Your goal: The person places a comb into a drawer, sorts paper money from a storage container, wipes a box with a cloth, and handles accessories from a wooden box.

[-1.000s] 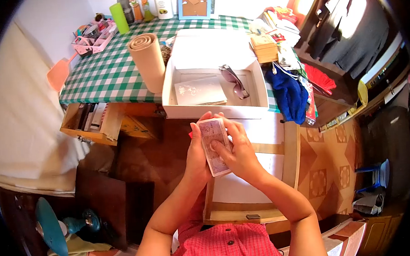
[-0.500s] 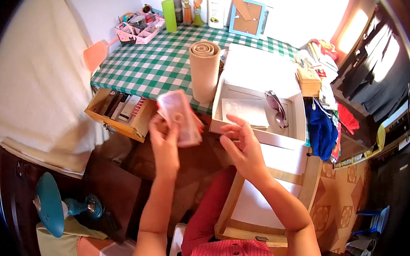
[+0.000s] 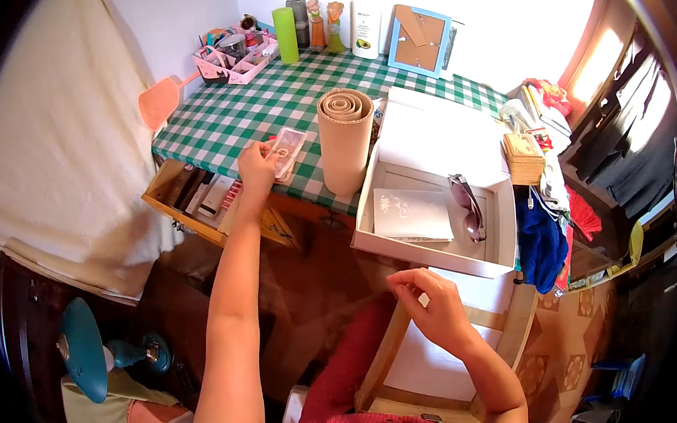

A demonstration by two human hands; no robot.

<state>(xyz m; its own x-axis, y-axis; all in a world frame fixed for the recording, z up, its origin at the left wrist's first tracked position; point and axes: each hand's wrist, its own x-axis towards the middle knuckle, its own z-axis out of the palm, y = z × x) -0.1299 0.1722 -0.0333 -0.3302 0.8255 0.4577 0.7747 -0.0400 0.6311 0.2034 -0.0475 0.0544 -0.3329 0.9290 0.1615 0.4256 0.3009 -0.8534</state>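
Observation:
At the table's front edge, left of the cardboard roll point(image 3: 346, 146), my left hand point(image 3: 258, 168) grips a pale pink flat packet point(image 3: 288, 149) with a round mark on it. It is held against or just above the checked cloth; a bit of red shows by my fingers. My right hand point(image 3: 435, 310) is over the open lower drawer point(image 3: 377, 355), its fingers curled together with nothing visible in them. Above that hand sits an open white box point(image 3: 433, 254), holding a white card point(image 3: 413, 214) and sunglasses point(image 3: 468, 207).
A small open drawer point(image 3: 209, 232) with boxes juts out at left. On the green checked table point(image 3: 226, 118) stand a pink organizer point(image 3: 235, 67), a green cylinder point(image 3: 286, 36), figurines, a bottle point(image 3: 365, 28) and a photo frame point(image 3: 419, 40). Clothes point(image 3: 543, 239) hang at right.
My left hand has carried the pink packet up and forward to the table edge. My right hand has drawn back and down from the white box, its fingers closing together.

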